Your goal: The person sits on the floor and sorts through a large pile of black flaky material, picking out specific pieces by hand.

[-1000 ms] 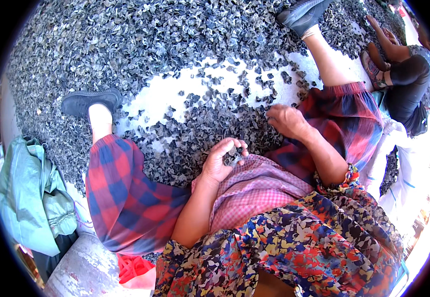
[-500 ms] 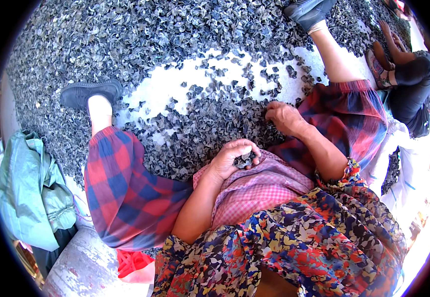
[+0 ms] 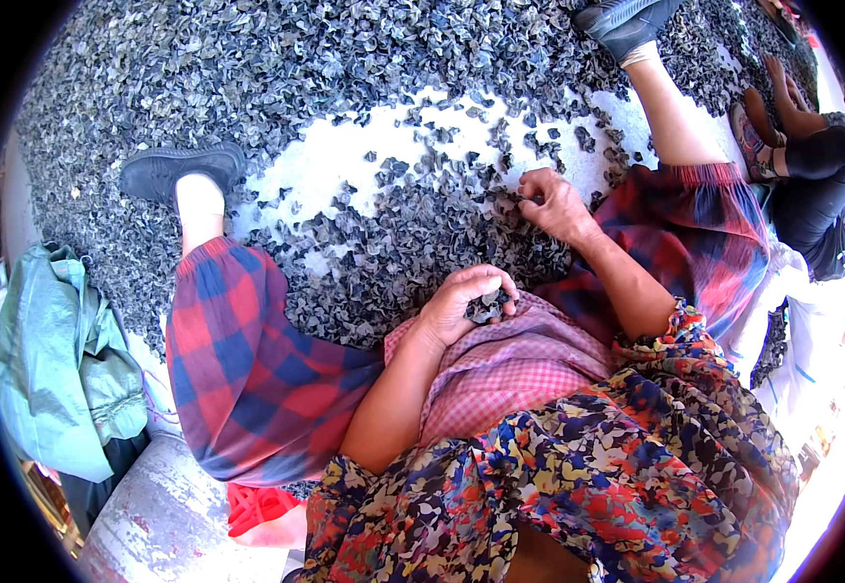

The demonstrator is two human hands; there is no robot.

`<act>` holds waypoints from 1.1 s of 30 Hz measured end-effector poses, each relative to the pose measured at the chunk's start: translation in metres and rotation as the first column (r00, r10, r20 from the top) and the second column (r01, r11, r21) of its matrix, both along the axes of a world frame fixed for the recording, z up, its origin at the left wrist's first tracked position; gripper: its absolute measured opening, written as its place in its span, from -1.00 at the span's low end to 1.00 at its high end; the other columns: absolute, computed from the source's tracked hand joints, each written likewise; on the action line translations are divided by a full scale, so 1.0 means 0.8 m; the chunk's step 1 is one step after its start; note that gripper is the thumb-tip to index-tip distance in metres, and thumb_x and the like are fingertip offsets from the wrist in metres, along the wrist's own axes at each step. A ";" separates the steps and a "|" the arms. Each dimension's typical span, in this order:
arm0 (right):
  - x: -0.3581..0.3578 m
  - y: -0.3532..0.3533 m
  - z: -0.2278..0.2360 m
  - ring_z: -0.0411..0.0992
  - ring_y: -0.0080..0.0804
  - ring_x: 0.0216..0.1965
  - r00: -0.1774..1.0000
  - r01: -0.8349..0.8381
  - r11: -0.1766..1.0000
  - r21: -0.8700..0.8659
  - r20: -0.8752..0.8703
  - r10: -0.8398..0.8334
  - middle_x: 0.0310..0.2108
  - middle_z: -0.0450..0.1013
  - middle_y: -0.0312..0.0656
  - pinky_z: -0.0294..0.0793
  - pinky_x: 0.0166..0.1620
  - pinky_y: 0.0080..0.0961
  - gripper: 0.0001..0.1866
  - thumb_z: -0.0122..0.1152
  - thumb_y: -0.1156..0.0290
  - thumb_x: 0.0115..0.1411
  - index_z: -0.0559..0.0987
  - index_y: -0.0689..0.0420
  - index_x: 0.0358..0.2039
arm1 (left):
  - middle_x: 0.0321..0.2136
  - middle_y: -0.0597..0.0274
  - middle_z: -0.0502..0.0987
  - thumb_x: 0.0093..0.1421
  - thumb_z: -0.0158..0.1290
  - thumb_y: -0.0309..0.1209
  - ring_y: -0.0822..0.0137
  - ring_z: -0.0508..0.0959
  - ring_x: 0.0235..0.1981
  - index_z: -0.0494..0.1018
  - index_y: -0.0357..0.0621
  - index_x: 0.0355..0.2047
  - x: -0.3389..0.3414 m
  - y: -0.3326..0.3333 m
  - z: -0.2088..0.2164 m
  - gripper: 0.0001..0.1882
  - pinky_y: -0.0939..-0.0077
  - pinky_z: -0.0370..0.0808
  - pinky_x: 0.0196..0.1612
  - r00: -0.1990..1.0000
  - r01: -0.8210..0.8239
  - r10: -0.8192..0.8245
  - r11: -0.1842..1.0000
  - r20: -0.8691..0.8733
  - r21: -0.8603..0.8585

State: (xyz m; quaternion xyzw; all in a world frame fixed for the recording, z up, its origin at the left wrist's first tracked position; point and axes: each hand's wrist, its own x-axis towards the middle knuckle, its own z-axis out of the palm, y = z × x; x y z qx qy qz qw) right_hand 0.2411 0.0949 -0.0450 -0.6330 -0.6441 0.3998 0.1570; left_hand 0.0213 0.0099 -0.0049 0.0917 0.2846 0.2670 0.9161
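Note:
Dark, curled pieces that look like dried wood ear mushrooms (image 3: 403,257) lie in a heap between my legs. Close to my lap, my left hand (image 3: 461,301) is curled around a few wood ear pieces (image 3: 483,308), which show between the thumb and fingers. My right hand (image 3: 558,209) hovers at the right end of the near heap, its fingers bent in toward the thumb. Whatever those fingers hold, if anything, is too small or hidden to make out. A pink checked apron (image 3: 510,360) covers my lap under the left hand.
A thick spread of the same pieces (image 3: 296,78) covers the ground ahead, around a pale bare patch (image 3: 335,155). Green sheeting (image 3: 43,340) hangs at the left above a worn grey cylinder (image 3: 165,510). At the right stand white sacks (image 3: 782,360), and another person's legs (image 3: 811,185) show.
My right hand has lifted slightly away from my lap, and its fingers have drawn further in. The left hand stays closed around its pieces. The whole view has shifted a little.

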 end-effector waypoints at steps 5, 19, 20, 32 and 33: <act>0.026 0.016 0.003 0.43 -0.45 -0.37 0.923 0.260 0.944 -0.202 -0.236 -0.305 -0.37 0.48 -0.13 0.41 -0.24 -0.51 -0.74 0.12 0.49 -0.04 0.48 0.19 -0.27 | -0.44 0.05 0.51 0.10 0.02 -0.26 0.28 0.53 -0.40 0.45 -0.32 -0.31 -0.003 0.001 -0.001 -0.68 0.51 0.47 -0.38 1.000 0.019 -0.019 1.000 0.008 0.003; -0.004 -0.005 0.000 0.46 -0.22 -0.23 0.712 -0.440 0.893 0.095 0.643 0.282 -0.35 0.42 -0.18 0.39 -0.19 -0.27 -0.69 0.26 0.30 -0.06 0.46 0.04 -0.27 | -0.46 0.04 0.51 0.12 0.01 -0.27 0.28 0.52 -0.42 0.45 -0.31 -0.31 -0.003 0.003 0.003 -0.70 0.50 0.46 -0.44 0.999 -0.009 0.008 1.000 -0.032 -0.027; -0.003 -0.004 0.001 0.46 -0.26 -0.23 0.755 -0.398 0.912 0.102 0.600 0.263 -0.34 0.43 -0.20 0.39 -0.21 -0.30 -0.71 0.24 0.31 -0.02 0.46 0.04 -0.26 | -0.44 0.04 0.51 0.13 0.00 -0.26 0.28 0.52 -0.42 0.44 -0.30 -0.31 -0.005 0.003 0.003 -0.70 0.49 0.47 -0.43 1.000 -0.008 0.008 1.000 -0.020 -0.025; -0.059 -0.042 0.050 0.43 -0.44 -0.17 0.182 -0.317 0.649 -0.691 -0.716 -0.674 -0.16 0.42 -0.28 0.45 -0.18 -0.43 -0.66 0.11 0.19 0.17 0.42 0.03 -0.09 | -0.36 0.15 0.52 0.18 -0.04 -0.35 0.30 0.52 -0.39 0.45 -0.18 -0.31 -0.010 0.018 0.035 -0.82 0.47 0.44 -0.46 0.827 -0.488 0.504 0.864 -0.251 0.127; -0.073 -0.053 0.047 0.42 -0.43 -0.17 0.137 -0.356 0.613 -0.705 -0.689 -0.712 -0.16 0.41 -0.28 0.45 -0.18 -0.42 -0.66 0.12 0.13 0.17 0.43 0.02 -0.11 | -0.36 0.15 0.52 0.18 -0.03 -0.38 0.32 0.52 -0.40 0.45 -0.18 -0.31 -0.007 0.020 0.046 -0.85 0.49 0.45 -0.46 0.759 -0.521 0.566 0.824 -0.322 0.222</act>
